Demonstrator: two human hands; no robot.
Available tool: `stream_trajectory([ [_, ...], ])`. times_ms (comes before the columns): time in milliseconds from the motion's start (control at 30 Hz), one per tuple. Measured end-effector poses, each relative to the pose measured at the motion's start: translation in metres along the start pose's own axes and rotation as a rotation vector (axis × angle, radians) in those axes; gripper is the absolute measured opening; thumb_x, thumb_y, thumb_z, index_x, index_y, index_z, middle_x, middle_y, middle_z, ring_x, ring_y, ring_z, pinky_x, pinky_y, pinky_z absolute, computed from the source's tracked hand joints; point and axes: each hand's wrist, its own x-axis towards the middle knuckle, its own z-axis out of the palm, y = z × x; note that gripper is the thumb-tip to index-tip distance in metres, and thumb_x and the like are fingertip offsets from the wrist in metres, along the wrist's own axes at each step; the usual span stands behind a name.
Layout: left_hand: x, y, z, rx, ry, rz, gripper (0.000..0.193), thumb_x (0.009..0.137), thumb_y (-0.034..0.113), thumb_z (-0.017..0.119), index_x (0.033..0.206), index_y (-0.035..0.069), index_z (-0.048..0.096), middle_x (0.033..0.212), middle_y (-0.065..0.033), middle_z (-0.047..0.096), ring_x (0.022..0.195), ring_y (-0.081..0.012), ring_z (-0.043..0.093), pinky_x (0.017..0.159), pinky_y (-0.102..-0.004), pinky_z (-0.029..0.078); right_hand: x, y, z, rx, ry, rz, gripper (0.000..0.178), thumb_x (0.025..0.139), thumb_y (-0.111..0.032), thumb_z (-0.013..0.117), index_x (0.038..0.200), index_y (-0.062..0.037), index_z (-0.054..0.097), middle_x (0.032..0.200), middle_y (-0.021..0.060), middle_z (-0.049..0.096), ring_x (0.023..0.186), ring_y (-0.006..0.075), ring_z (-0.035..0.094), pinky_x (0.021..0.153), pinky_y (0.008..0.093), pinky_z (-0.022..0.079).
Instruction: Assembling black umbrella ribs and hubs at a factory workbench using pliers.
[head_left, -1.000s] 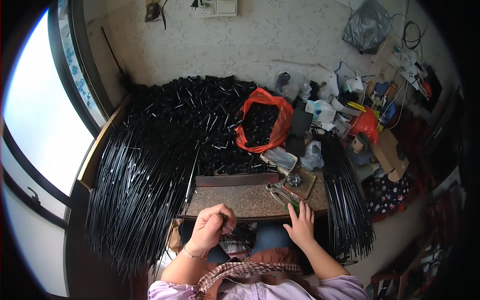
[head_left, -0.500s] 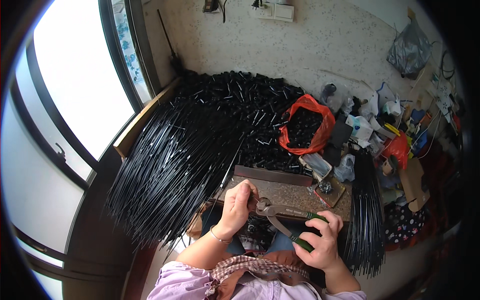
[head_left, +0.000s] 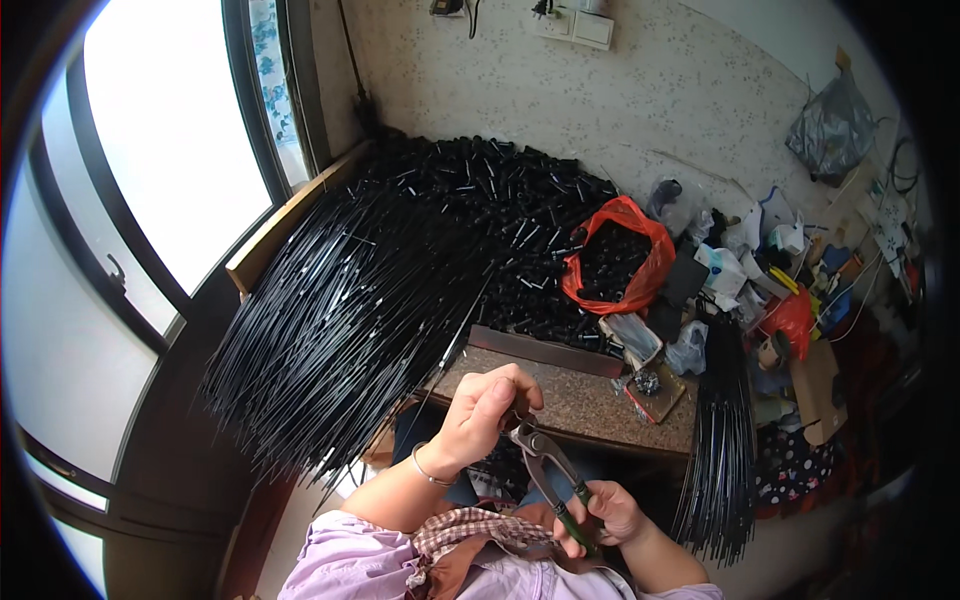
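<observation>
My right hand (head_left: 610,518) grips the green handles of a pair of metal pliers (head_left: 548,466), which slant up and left to the other hand. My left hand (head_left: 488,412) is closed in a pinch, with a bracelet on its wrist. Something small and dark shows under its fingertips, too hidden to name. The head of the pliers lies right at those fingertips; whether the jaws bite on anything cannot be made out. Both hands are above my lap, in front of the speckled tabletop (head_left: 570,405).
Long thin black rods (head_left: 310,330) fan over the table's left edge; more rods (head_left: 722,430) hang at the right. Short black tubular pieces (head_left: 480,175) are heaped behind. A red plastic bag (head_left: 655,270) holds more. A brown strip (head_left: 545,352) fronts the heap; clutter fills the right.
The pliers have swung steeper, and their handles have come closer together. My right hand has moved down and left with them. My left hand has turned slightly, its fingers curling over more.
</observation>
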Motion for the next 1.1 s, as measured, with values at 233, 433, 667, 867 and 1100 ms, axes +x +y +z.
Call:
stream_trajectory([
  [233,0.0,-0.001,-0.007,0.075,0.049,0.066,0.043,0.086,0.039,0.05,0.085,-0.002,0.061,0.062,0.0016,0.054,0.054,-0.0042,0.047,0.049,-0.0178,0.033,0.035,-0.019,0.028,-1.516,0.527,-0.258,0.058,0.06,-0.016,0.072,0.108,-0.0007,0.043,0.067,0.0131,0.057,0.054,0.0194,0.058,0.052,0.0297,0.048],
  [433,-0.002,0.014,-0.013,-0.111,0.112,0.025,0.026,0.076,0.024,0.067,0.084,-0.001,0.062,0.068,0.0002,0.058,0.059,-0.0034,0.049,0.054,-0.0174,0.038,0.014,-0.023,0.039,-1.177,0.406,-0.12,0.028,0.083,-0.022,0.06,0.092,0.0047,0.054,0.068,0.0151,0.062,0.052,0.0217,0.06,0.047,0.0277,0.046],
  [667,0.009,-0.005,0.005,0.207,0.038,0.239,0.043,0.062,0.029,0.079,0.087,0.001,0.058,0.068,-0.0031,0.056,0.059,-0.0064,0.049,0.053,-0.0211,0.038,0.027,-0.011,0.013,-1.469,0.483,-0.311,0.059,0.064,-0.004,0.066,0.116,0.0028,0.04,0.069,0.0108,0.059,0.059,0.0202,0.061,0.051,0.0268,0.045],
  [867,0.004,-0.015,-0.017,0.062,0.092,0.15,0.05,0.056,0.035,0.082,0.085,0.001,0.061,0.064,0.0027,0.053,0.056,-0.0036,0.046,0.05,-0.0188,0.035,0.017,-0.031,0.05,-1.492,0.459,-0.253,0.017,0.078,-0.002,0.052,0.093,0.0046,0.052,0.07,0.0152,0.061,0.056,0.0202,0.059,0.053,0.0278,0.046],
  [1100,0.01,-0.01,-0.002,0.26,-0.03,0.283,0.06,0.049,0.043,0.085,0.087,0.002,0.061,0.059,0.0016,0.051,0.051,-0.0045,0.046,0.048,-0.0186,0.035,0.031,-0.014,0.009,-1.09,0.287,0.051,0.044,0.068,-0.012,0.072,0.103,0.003,0.049,0.072,0.0094,0.061,0.057,0.0167,0.059,0.053,0.0252,0.047],
])
